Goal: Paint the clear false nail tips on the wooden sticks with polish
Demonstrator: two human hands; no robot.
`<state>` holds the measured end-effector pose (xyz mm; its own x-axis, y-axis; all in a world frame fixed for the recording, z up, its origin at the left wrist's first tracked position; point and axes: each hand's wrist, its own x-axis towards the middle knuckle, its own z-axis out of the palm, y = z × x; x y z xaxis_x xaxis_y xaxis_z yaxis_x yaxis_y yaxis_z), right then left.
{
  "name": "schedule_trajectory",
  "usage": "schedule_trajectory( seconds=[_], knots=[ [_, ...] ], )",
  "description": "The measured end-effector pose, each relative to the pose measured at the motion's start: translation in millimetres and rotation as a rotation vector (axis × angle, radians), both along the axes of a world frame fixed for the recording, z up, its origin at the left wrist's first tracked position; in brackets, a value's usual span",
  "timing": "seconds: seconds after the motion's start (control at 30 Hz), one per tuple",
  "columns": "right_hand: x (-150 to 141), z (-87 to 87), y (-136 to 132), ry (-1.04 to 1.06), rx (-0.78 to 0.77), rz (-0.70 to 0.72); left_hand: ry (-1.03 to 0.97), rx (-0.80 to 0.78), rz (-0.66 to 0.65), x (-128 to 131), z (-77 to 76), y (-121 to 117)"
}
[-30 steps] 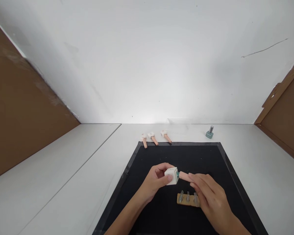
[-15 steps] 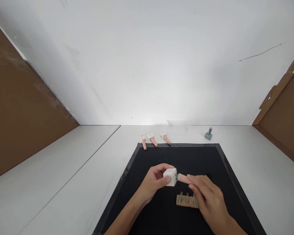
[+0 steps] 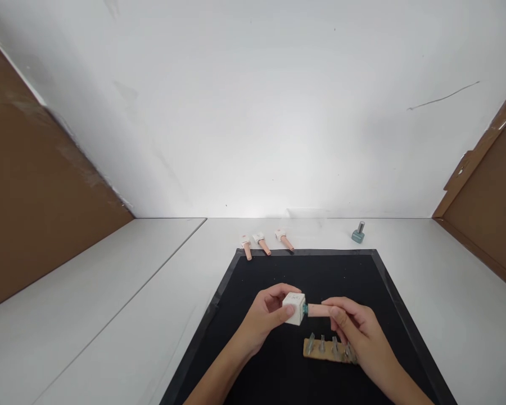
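Note:
Over the black mat, my left hand [image 3: 265,312] pinches a white, cube-shaped nail polish bottle [image 3: 294,308] tipped on its side, its neck facing right. Teal colour shows at the neck. My right hand [image 3: 356,323] grips the long pink cap [image 3: 318,310] by its far end, fingers closed round it. Cap and bottle lie in one line, the cap's near end right against the teal neck; whether it is seated on the thread I cannot tell. Below the hands lies a tan strip [image 3: 320,351] bearing several clear nail-tip-like pieces, its right end partly behind my right hand.
At the mat's far edge lie three white bottles with pink caps, among them a left one [image 3: 246,247], a middle one [image 3: 262,243] and a right one [image 3: 284,239]. A teal bottle with a grey cap [image 3: 358,232] lies farther right. Brown cardboard [image 3: 46,185] flanks the white table.
My right hand has turned about the cap, and its fingers sit differently. The cap has swung from slanting down to level with the bottle. More of the tan strip shows.

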<state>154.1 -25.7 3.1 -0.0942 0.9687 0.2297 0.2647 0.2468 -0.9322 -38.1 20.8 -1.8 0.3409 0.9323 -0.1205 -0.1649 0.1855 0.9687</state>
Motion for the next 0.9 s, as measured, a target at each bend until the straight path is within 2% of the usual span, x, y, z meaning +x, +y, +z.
schedule_trajectory(
  seconds=[0.1, 0.2, 0.3, 0.4, 0.53, 0.7, 0.9],
  knots=[
    [5, 1.0, 2, -0.025, 0.093, -0.092, -0.007, -0.024, 0.07, -1, 0.2, 2],
    [15, 4.2, 5, 0.005, 0.095, -0.166, 0.022, -0.032, 0.13, -4, 0.1, 4],
    [22, 4.9, 5, 0.067, 0.117, -0.186, 0.075, -0.038, 0.138, -5, 0.3, 6],
    [23, 2.7, 3, 0.127, 0.201, -0.2, 0.112, -0.04, 0.122, -5, 0.0, 6],
    [22, 3.2, 1, 0.16, 0.293, -0.145, 0.167, -0.003, 0.095, -5, -4.1, 7],
    [24, 10.3, 0, 0.166, 0.335, -0.079, 0.319, 0.084, 0.051, -8, -17.7, 13],
    [26, 11.4, -2, 0.173, 0.33, -0.047, 0.512, 0.146, 0.092, -11, -34.4, 20]
  ],
)
